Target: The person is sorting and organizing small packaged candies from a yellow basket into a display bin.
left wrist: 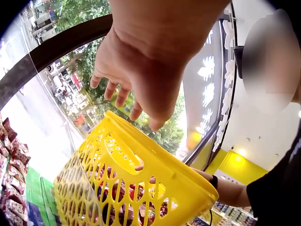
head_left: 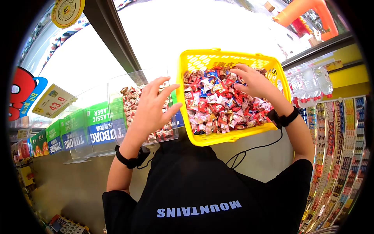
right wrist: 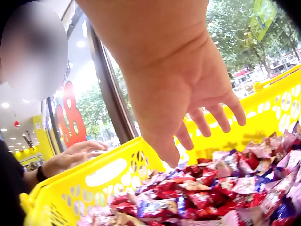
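Observation:
A yellow basket (head_left: 186, 117) full of wrapped candies (head_left: 218, 101) stands before the person. The right hand (head_left: 255, 82) hovers over the candies at the basket's far right part, fingers spread and holding nothing; in the right wrist view that hand (right wrist: 183, 99) hangs above the candies (right wrist: 202, 188). To the left, the left hand (head_left: 150, 109) is raised over a clear bin (head_left: 174, 137) of brown and red wrapped candies (head_left: 130, 95), fingers apart and empty. The left wrist view shows the left hand (left wrist: 141, 80) above the level of the basket rim (left wrist: 160, 153).
Clear bins in front of green and blue beer cartons (head_left: 103, 126) run along the left. Water bottles (head_left: 311, 84) stand right of the basket, with packed shelves (head_left: 335, 144) beyond. A window frame (head_left: 117, 35) rises behind. A black cable (head_left: 249, 150) hangs near the basket's front.

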Demonstrator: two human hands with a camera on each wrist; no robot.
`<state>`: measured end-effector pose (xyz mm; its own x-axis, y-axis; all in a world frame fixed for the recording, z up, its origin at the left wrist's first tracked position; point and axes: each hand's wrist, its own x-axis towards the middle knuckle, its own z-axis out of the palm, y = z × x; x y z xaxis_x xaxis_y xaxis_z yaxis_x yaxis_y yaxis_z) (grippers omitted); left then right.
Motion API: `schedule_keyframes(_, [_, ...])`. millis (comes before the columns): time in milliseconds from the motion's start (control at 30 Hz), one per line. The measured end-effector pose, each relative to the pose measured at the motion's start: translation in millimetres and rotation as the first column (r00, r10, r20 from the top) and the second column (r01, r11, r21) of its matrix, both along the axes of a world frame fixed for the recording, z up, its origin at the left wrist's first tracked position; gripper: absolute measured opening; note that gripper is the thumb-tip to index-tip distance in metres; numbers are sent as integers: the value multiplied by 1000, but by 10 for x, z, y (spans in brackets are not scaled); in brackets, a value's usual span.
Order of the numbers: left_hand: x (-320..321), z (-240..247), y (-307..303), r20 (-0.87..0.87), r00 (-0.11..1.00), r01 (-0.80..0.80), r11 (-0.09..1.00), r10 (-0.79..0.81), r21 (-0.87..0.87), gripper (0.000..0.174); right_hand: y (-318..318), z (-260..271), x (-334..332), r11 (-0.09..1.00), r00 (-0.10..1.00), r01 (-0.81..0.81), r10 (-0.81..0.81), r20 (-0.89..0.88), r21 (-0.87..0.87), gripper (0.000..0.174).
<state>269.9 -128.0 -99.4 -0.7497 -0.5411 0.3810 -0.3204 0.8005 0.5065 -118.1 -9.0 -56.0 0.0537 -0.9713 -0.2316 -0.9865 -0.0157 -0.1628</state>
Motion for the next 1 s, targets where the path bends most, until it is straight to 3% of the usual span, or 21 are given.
schedule_keyframes(33, [-77, -21, 54, -4, 999, 37, 999, -37, 7, 49, -50, -51, -84, 999, 999, 42, -42, -6, 7, 58])
schedule_keyframes(67, [-137, -45, 96, -6, 997, 75, 997, -75, 14, 51, -106, -111, -142, 997, 998, 51, -49, -44, 49, 71])
schedule_keyframes(167, [-278, -119, 165, 41, 989, 140, 990, -141, 21, 50, -256, -344, -179, 989, 972, 62, -29, -233, 134, 80])
schedule_keyframes(300, [-328, -188, 155, 16, 979, 196, 954, -205, 225, 47, -421, -396, 221, 960, 962, 87, -12, -273, 265, 94])
schedule_keyframes(400, [-327, -152, 156, 52, 977, 189, 958, -205, 216, 49, -394, -798, 111, 966, 984, -181, 178, 28, 182, 87])
schedule_keyframes(433, [-321, -145, 154, 58, 977, 188, 958, -204, 215, 49, -348, -771, 211, 942, 953, -302, 302, 24, 148, 83])
schedule_keyframes(567, [-325, -147, 164, 58, 979, 178, 960, -195, 218, 51, -123, -317, 728, 867, 914, -356, 401, -63, 350, 79])
schedule_keyframes(700, [-329, -145, 148, 31, 977, 197, 952, -210, 233, 54, 4, -283, 663, 865, 907, -407, 422, 13, 293, 80])
schedule_keyframes(867, [-335, -136, 151, 38, 977, 193, 946, -210, 260, 56, 18, -61, 393, 857, 944, -330, 296, 147, 396, 85])
schedule_keyframes(1000, [-336, -153, 150, 24, 977, 196, 944, -210, 264, 55, -25, 52, 219, 872, 968, -249, 218, 121, 422, 88])
